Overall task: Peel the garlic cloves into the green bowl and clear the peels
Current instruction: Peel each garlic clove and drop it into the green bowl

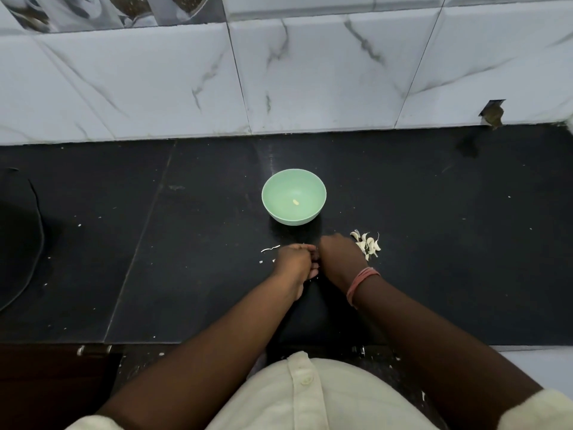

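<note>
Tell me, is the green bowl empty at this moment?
No, the green bowl holds one small pale piece, seemingly a peeled clove, near its bottom.

bowl (pixel 293 197): pale green, round, upright, centre of the scene | peeled clove (pixel 296 202): small, yellowish, lies alone at the bowl's bottom | cloves (pixel 367 244): white, unpeeled, loose heap near-right of bowl, apart from it | peels (pixel 270 249): thin white strip and flecks, near-left of bowl

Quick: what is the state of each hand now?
Left hand: fingers curled, contents cannot be told.
Right hand: fingers hidden, cannot be told.
</note>
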The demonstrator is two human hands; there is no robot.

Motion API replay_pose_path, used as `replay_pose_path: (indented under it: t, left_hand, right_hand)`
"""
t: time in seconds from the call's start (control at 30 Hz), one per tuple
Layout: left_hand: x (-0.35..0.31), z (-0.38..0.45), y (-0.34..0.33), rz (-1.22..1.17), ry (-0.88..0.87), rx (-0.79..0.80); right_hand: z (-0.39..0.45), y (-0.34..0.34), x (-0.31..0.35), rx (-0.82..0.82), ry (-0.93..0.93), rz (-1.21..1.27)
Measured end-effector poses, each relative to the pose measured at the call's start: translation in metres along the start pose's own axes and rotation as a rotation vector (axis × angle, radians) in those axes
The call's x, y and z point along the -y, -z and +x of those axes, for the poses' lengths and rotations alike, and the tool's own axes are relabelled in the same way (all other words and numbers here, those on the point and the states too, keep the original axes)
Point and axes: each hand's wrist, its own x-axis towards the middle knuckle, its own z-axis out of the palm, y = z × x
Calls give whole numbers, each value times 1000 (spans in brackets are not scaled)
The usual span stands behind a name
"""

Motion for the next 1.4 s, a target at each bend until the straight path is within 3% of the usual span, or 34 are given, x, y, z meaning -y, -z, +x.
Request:
replay_pose_path:
  t: [0.13, 0.27, 0.4, 0.73, 1.13, 1.4]
  left_hand:
    - [5, 0, 5, -16, 2, 8]
    - [7, -4, 14, -73, -27, 37]
    - [2, -10, 18, -123, -53, 74]
    - [-7, -20, 24, -178, -45, 182]
    - [1, -20, 26, 59, -273, 103]
    - [-3, -21, 33, 56, -253, 188]
  right_hand:
    - [-1, -21, -17, -96, -139, 331]
    - [-9, -34, -16, -144, -363, 1126]
    - [-14, -27, -9, -142, -356, 1434]
    - [-23, -28, -7, -205, -306, 1534]
    - [-24, -31, 6, -261, -248, 1430]
    - [-26, -23, 8, -212, -283, 1647]
